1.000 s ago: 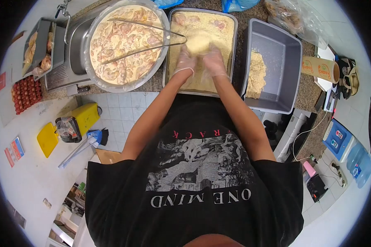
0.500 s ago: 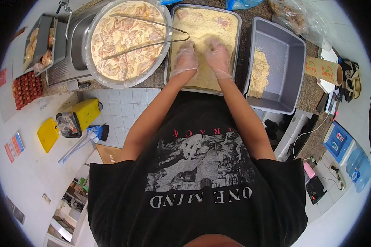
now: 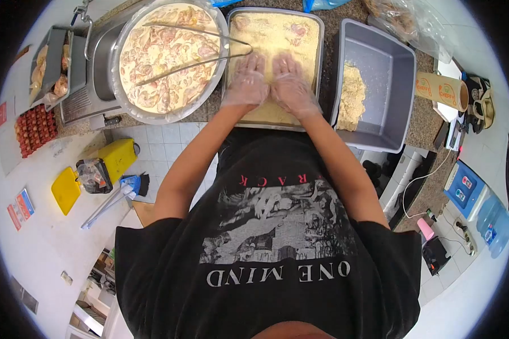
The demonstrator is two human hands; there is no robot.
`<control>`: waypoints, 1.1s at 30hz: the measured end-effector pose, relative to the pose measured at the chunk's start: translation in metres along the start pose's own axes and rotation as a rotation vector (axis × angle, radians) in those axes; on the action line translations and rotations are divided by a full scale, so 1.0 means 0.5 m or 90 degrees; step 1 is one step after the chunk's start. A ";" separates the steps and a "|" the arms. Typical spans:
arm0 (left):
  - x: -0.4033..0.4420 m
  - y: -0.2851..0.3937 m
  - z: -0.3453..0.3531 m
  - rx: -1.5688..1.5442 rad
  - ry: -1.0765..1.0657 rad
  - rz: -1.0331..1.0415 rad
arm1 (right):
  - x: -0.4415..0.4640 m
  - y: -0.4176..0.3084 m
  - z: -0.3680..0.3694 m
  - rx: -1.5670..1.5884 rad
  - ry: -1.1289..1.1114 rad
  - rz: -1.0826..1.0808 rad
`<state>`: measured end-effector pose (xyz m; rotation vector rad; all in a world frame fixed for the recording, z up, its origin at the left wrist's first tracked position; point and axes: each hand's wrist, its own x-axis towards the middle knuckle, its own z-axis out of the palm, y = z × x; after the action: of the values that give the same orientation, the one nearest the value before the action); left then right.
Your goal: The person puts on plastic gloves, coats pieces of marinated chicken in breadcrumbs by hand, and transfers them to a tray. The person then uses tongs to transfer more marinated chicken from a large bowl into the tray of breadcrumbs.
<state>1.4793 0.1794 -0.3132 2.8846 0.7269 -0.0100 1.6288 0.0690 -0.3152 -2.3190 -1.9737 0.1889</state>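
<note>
Both my hands wear clear plastic gloves and lie over a grey tub of pale yellow breading. My left hand is flat on the crumbs, fingers stretched away from me. Close beside it, my right hand lies the same way, fingers extended on the breading. Pieces of raw chicken show partly coated at the tub's far end. Metal tongs rest across the round basin on the left, their bend reaching over the tub near my left fingertips. Chicken in creamy batter fills that basin.
At right stands a second grey tub with a heap of breading. A cardboard roll and a plastic bag are beyond it. A sink, a grey bin with bagged items and stacked egg trays are left.
My hands have flattened out from a more curled pose in the breading, drawn slightly toward me and come closer together. The whole view has shifted a little.
</note>
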 end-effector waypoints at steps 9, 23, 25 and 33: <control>-0.005 -0.028 0.004 -0.033 -0.116 -0.075 | 0.008 0.027 -0.010 0.105 -0.073 0.109; 0.007 -0.015 -0.038 -0.146 -0.171 0.012 | 0.062 0.067 -0.099 0.066 -0.298 -0.091; -0.007 -0.028 -0.025 -0.072 -0.067 0.036 | 0.046 0.111 -0.009 -0.015 -0.088 -0.209; 0.052 -0.040 -0.020 0.038 -0.132 -0.053 | 0.113 0.079 0.002 -0.144 -0.030 -0.211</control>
<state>1.4925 0.2105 -0.3078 2.8495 0.8179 -0.3409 1.6761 0.1184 -0.3240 -2.0759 -2.4795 -0.0057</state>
